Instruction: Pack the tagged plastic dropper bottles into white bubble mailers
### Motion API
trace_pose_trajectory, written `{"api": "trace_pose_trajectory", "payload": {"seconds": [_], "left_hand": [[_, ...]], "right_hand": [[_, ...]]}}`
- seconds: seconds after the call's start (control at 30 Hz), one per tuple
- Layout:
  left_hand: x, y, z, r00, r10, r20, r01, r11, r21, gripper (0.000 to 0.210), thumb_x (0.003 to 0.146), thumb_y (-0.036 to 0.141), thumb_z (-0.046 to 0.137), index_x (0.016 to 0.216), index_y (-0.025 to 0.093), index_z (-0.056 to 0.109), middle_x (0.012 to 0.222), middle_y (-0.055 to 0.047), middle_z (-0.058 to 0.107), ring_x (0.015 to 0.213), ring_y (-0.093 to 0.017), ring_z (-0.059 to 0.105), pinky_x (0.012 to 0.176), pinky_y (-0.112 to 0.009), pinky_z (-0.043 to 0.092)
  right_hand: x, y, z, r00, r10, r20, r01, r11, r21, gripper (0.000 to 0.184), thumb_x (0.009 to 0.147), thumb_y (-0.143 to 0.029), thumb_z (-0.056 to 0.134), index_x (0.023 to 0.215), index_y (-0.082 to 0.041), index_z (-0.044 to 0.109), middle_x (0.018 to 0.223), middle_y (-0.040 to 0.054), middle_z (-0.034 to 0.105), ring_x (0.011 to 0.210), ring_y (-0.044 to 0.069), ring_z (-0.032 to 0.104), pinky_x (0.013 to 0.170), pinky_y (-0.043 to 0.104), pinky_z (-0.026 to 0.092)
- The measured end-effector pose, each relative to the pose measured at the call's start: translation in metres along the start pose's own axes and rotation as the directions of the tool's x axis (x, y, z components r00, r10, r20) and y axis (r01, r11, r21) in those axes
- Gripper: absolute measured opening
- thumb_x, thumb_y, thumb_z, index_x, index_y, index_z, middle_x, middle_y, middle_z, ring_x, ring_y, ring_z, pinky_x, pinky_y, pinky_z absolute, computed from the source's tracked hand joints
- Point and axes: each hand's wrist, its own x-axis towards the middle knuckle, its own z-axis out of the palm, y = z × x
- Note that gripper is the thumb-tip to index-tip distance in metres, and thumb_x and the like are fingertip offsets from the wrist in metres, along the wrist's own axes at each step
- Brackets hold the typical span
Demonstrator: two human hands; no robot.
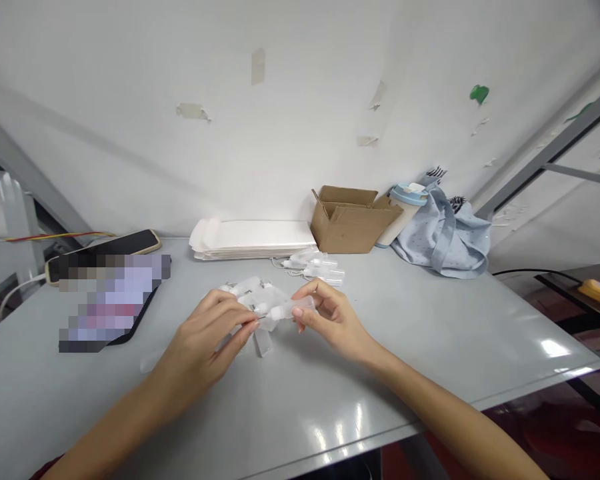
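Between the thumb and fingers of my right hand (333,317) is a small translucent bottle (297,308), lying almost level with its white cap towards the left. My left hand (215,337) pinches at the cap end, where a thin dark bit shows at the fingertips; what it is I cannot make out. Under and behind both hands lies a loose pile of similar clear bottles (263,343), some with small metal clips near their caps. Farther back, several more capped bottles (325,273) with white cords lie side by side on the grey table (400,373).
A stack of flat white cartons (260,237) lies against the wall, beside an open cardboard box (350,230). Right of it stand a blue-lidded cup (400,213) and a light blue cloth bag (445,233). Two phones, one dark (130,245) and one with a blurred screen (120,307), are at left.
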Motion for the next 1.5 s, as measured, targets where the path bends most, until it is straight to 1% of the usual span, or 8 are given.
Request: {"api": "trace_pose_trajectory", "payload": {"seconds": [0.27,0.47,0.63,0.93,1.03,1.13,1.3,1.5], "left_hand": [[0.002,0.0,0.0,0.998,0.056,0.001,-0.056,0.998,0.03,0.011,0.09,0.013,0.051,0.09,0.018,0.06,0.078,-0.001,0.064,0.082,-0.018,0.053,0.074,-0.031,0.045],[-0.005,-0.006,0.011,0.979,0.2,0.033,-0.203,0.963,0.176,0.015,0.088,0.007,0.049,0.09,0.016,0.061,0.08,-0.003,0.064,0.083,-0.021,0.052,0.073,-0.037,0.045],[-0.007,-0.004,0.014,0.962,0.268,0.052,-0.272,0.916,0.295,0.018,0.087,0.005,0.047,0.086,0.016,0.062,0.078,-0.004,0.063,0.082,-0.022,0.053,0.07,-0.038,0.046],[-0.013,-0.002,0.019,0.954,0.285,0.097,-0.301,0.885,0.356,0.021,0.089,0.005,0.046,0.08,0.016,0.061,0.078,-0.005,0.063,0.08,-0.021,0.057,0.075,-0.04,0.048],[-0.013,-0.003,0.02,0.95,0.303,0.075,-0.31,0.885,0.348,0.018,0.087,0.004,0.048,0.084,0.016,0.061,0.08,-0.005,0.064,0.082,-0.021,0.058,0.074,-0.039,0.047],[-0.011,-0.003,0.019,0.952,0.304,0.032,-0.299,0.903,0.309,0.016,0.086,0.004,0.051,0.087,0.017,0.06,0.081,-0.004,0.064,0.083,-0.022,0.057,0.072,-0.039,0.047],[-0.003,0.001,0.009,0.969,0.246,-0.019,-0.234,0.941,0.246,0.01,0.087,0.009,0.055,0.092,0.017,0.058,0.08,-0.003,0.065,0.081,-0.022,0.055,0.071,-0.037,0.045],[-0.001,0.003,0.003,0.966,0.256,-0.048,-0.236,0.939,0.249,0.011,0.088,0.01,0.053,0.092,0.018,0.06,0.079,-0.002,0.067,0.08,-0.02,0.057,0.071,-0.035,0.046]], "right_hand": [[-0.002,-0.001,0.002,0.999,0.032,0.027,-0.033,0.999,0.03,0.017,0.084,-0.036,0.062,0.089,-0.021,0.057,0.067,-0.0035,0.056,0.061,0.011,0.054,0.061,0.027,0.042],[-0.004,-0.002,0.001,1.0,-0.009,0.029,0.016,0.973,-0.23,0.018,0.085,-0.039,0.06,0.089,-0.021,0.061,0.074,-0.0008,0.055,0.068,0.013,0.049,0.055,0.024,0.037],[-0.006,0.0,0.004,0.997,-0.021,0.068,0.039,0.96,-0.278,0.02,0.087,-0.041,0.057,0.088,-0.021,0.06,0.08,0.0021,0.06,0.072,0.015,0.051,0.056,0.026,0.038],[-0.004,0.007,0.006,0.993,0.023,0.112,-0.001,0.98,-0.197,0.021,0.088,-0.041,0.055,0.086,-0.02,0.056,0.074,-0.0008,0.055,0.066,0.013,0.047,0.059,0.026,0.036],[-0.005,0.008,0.007,0.993,0.016,0.115,0.005,0.984,-0.179,0.02,0.088,-0.039,0.054,0.085,-0.02,0.054,0.073,-0.0019,0.052,0.063,0.011,0.042,0.058,0.025,0.034],[-0.004,0.008,0.007,0.988,0.058,0.141,-0.041,0.992,-0.118,0.021,0.089,-0.041,0.053,0.086,-0.02,0.05,0.068,-0.0038,0.048,0.059,0.011,0.039,0.055,0.024,0.033],[-0.003,0.005,0.004,0.978,0.07,0.194,-0.079,0.996,0.035,0.022,0.087,-0.041,0.057,0.09,-0.02,0.052,0.069,-0.0034,0.051,0.064,0.011,0.048,0.061,0.026,0.039],[-0.002,0.004,0.001,0.979,0.048,0.196,-0.056,0.998,0.034,0.021,0.087,-0.04,0.058,0.095,-0.021,0.053,0.07,-0.0025,0.057,0.068,0.012,0.053,0.069,0.029,0.041]]}}
